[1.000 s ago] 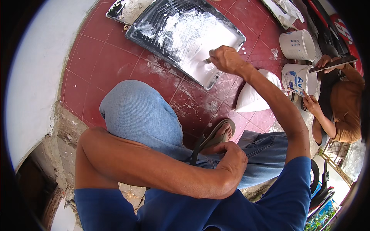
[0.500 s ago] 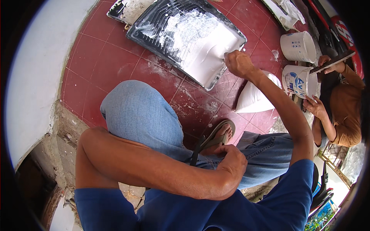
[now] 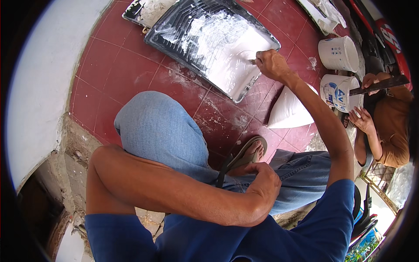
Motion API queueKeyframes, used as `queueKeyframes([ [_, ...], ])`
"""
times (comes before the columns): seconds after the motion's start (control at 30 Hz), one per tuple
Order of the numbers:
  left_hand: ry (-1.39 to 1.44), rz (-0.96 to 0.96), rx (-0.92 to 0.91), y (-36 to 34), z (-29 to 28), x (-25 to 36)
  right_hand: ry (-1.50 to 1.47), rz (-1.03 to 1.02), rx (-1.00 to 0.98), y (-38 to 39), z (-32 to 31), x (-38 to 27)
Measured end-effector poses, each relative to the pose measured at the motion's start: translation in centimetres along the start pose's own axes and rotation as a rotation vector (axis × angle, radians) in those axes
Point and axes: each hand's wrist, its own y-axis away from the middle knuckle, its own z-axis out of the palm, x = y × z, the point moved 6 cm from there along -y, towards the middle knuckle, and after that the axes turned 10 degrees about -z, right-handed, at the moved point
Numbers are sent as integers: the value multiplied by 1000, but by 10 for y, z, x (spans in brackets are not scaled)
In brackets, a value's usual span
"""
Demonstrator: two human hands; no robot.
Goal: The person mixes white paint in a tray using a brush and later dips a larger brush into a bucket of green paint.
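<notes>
My right hand [image 3: 273, 65] is closed on a short, thin tool, its kind mostly hidden in my fist. The tool's tip meets the smooth white paste [image 3: 251, 40] at the near right end of a black ribbed paint tray [image 3: 162, 37]. White smears cover much of the tray's ribs. Across my lap lies my left forearm, and my left hand [image 3: 265, 182] rests on my jeans, bent at the wrist with its fingers mostly hidden. A white filled bag [image 3: 291, 109] sits on the floor below my right forearm.
Two white buckets [image 3: 338, 53] stand at the right. Beside the nearer one, a person in a brown shirt [image 3: 390, 124] holds a long dark flat blade [image 3: 379, 85]. A white wall [image 3: 39, 87] runs along the left of the red tiled floor [image 3: 104, 74]. A paste-covered board [image 3: 150, 12] lies behind the tray.
My right hand has shifted slightly up with the tool, leaving fresh marks in the paste. The other person's blade has lowered and their free hand has come off the bucket. My left hand stays put.
</notes>
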Motion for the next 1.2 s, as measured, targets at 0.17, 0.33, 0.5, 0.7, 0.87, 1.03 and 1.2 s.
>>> queueKeyframes([
  [0.17,-9,-25,5,-1,-3,-3,-12,-103,-20,0,3,10],
  [0.33,-19,-43,-8,-1,-1,-3,59,-168,-13,6,11,1],
  [0.5,13,-46,-19,-3,-3,-4,48,36,126,-2,-17,43],
  [0.7,-34,-77,8,-4,0,-3,29,-119,84,-1,-12,39],
  [0.87,45,-38,-94,-10,1,-2,188,-43,278,-16,-13,48],
  [1.03,58,-22,-212,-8,4,-1,-10,-41,39,-6,-14,44],
  [1.2,75,-1,-243,-11,7,4,199,7,368,-13,-21,63],
])
